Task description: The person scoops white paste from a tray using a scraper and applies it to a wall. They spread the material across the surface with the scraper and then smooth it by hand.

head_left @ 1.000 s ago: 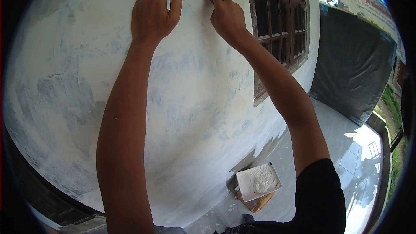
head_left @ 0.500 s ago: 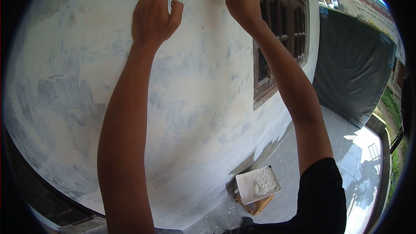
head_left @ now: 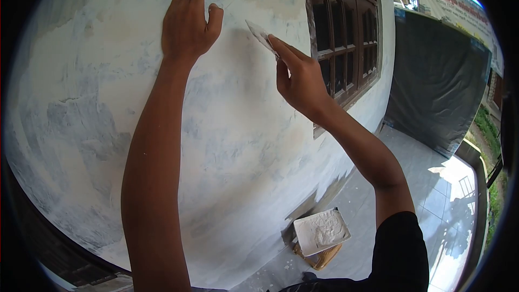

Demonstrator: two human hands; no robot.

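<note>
My left hand lies against the patchy white and grey wall, thumb held apart from the fingers and nothing in it. To its right, my right hand pinches a thin, flat scraper smeared with white paste. The scraper's pointed corner is directed up and left, close to the wall; whether it touches cannot be told. A shadow of the hand and tool falls on the plaster beside them.
A brown wooden window is set in the wall at right. A tray of white paste rests on a brown support on the tiled floor. A dark sheet hangs beyond, with a banner behind.
My right hand has come down and slightly left from the top edge, bringing the scraper fully into view. My left hand has stayed nearly in place on the wall.
</note>
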